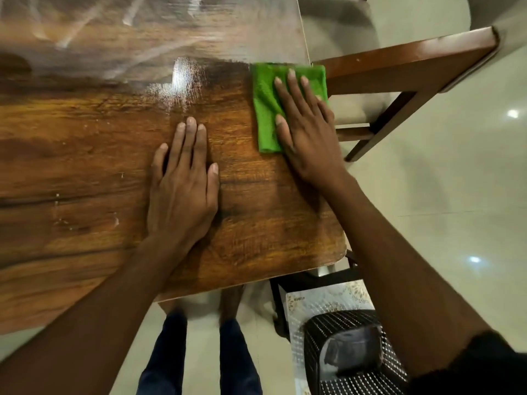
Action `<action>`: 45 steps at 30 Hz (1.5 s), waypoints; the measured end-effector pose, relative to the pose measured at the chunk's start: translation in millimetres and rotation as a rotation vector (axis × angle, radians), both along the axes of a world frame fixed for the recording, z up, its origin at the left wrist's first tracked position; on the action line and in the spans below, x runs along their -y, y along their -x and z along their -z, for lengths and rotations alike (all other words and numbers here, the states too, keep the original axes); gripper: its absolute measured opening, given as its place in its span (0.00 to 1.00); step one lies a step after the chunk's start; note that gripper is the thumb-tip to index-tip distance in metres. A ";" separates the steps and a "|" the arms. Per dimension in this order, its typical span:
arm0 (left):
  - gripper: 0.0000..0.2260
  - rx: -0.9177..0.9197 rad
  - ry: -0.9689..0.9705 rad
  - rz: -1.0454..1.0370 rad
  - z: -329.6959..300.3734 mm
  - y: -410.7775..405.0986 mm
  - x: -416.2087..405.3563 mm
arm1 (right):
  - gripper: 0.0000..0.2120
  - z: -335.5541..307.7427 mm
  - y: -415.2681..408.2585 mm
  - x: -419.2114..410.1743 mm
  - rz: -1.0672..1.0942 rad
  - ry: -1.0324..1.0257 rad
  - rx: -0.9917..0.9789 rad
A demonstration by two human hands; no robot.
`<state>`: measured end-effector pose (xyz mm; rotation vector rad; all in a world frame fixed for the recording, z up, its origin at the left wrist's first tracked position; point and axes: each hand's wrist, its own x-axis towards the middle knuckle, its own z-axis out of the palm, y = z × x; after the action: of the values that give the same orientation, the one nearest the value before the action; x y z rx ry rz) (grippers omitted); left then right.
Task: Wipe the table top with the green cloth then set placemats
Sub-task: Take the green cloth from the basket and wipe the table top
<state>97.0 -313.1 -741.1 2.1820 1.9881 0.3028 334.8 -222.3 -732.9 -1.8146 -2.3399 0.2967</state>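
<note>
- The wiping step is judged to be in hand; no placemats are laid on the counter [85,155] in this view.
- Toward the counter's far-left part, pale streaks and glare are seen on the wood; whether they are damp trails or only reflections cannot be told.
- A few small pale specks are seen on the near-left part of the counter, which suggests that area is not yet wiped.
- The left hand [182,189] is laid flat on the counter, well in from its right edge; its fingers [189,143] are straight and close together, and nothing is held. It is judged to serve as a brace.
- The cloth [266,109], folded, lies at the counter's right edge, its far corner reaching slightly over that edge.
- The right hand [306,132] is pressed flat on the cloth, fingers straight and slightly spread, thumb laid along the cloth's near part; the cloth is pinned down, not gripped.
- A chair [413,67] stands just beyond the counter's right edge.
- A dark woven basket [356,352] is seen on the floor below the counter's near-right corner, on a patterned sheet that cannot be identified.
- For the next move, steady downward pressure would be needed as the cloth is drawn back leftward over the unwiped wood, with the overhanging corner kept from slipping off.
</note>
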 end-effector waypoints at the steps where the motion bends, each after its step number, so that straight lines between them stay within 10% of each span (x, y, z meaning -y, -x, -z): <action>1: 0.28 0.003 0.005 -0.003 -0.3 -0.2 -0.2 | 0.28 -1.2 -2.2 19.6 0.015 0.000 -0.004; 10: 0.28 -0.021 0.044 -0.016 -4.2 -3.8 -0.7 | 0.30 -17.6 8.5 202.9 0.196 0.161 -0.076; 29: 0.28 0.121 -0.004 0.064 -10.8 39.3 7.5 | 0.32 -8.9 104.9 179.1 0.369 0.072 0.046; 38: 0.23 0.242 -0.103 -0.608 -18.5 349.5 164.1 | 0.34 -5.4 327.3 214.6 -0.028 0.099 0.052; 45: 0.24 0.177 -0.039 -0.780 -10.7 408.3 260.0 | 0.34 3.4 515.0 227.3 -0.417 0.103 -0.015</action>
<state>-311.3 -573.1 -730.4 1.2344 2.6340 0.6040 -180.2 -449.6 -736.4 -1.3368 -2.7217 0.4885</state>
